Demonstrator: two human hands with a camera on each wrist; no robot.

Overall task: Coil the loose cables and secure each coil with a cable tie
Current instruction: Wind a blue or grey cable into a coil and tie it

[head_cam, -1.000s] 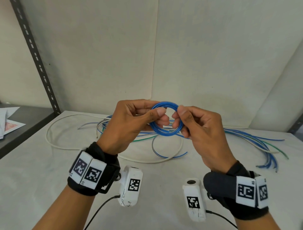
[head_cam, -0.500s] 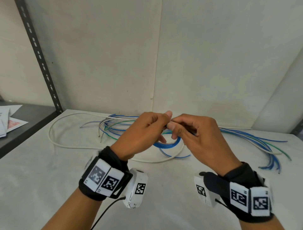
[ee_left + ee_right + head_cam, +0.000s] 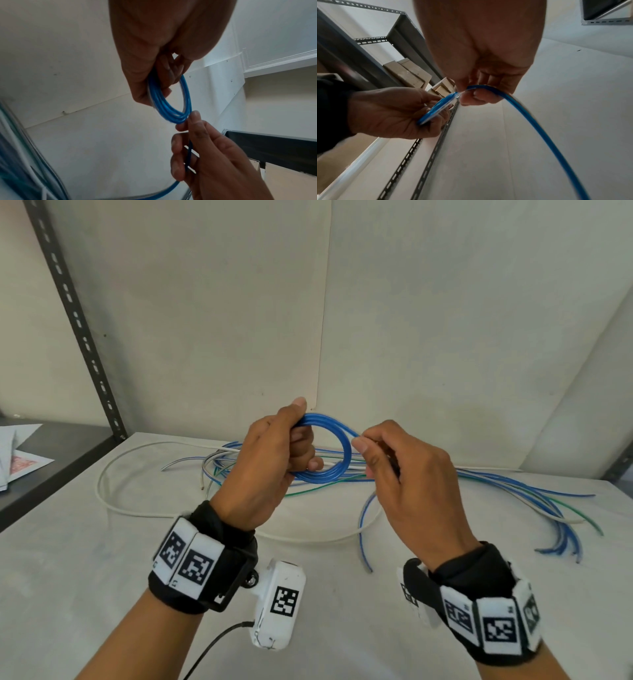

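My left hand (image 3: 270,463) holds a blue coil (image 3: 337,451) of several turns above the tabletop (image 3: 68,570); its grip is closed round the coil's left side, thumb on top. My right hand (image 3: 407,477) pinches the same cable where it leaves the coil's right side, a narrow grip of thumb and forefinger. From that pinch the free tail (image 3: 544,134) curves down and away, as the right wrist view shows. The left wrist view shows the coil (image 3: 171,105) edge-on, with the right fingertips (image 3: 194,117) touching its far rim. Behind the hands, loose cables (image 3: 513,494), blue, green and white, lie spread on the tabletop. I cannot make out a cable tie.
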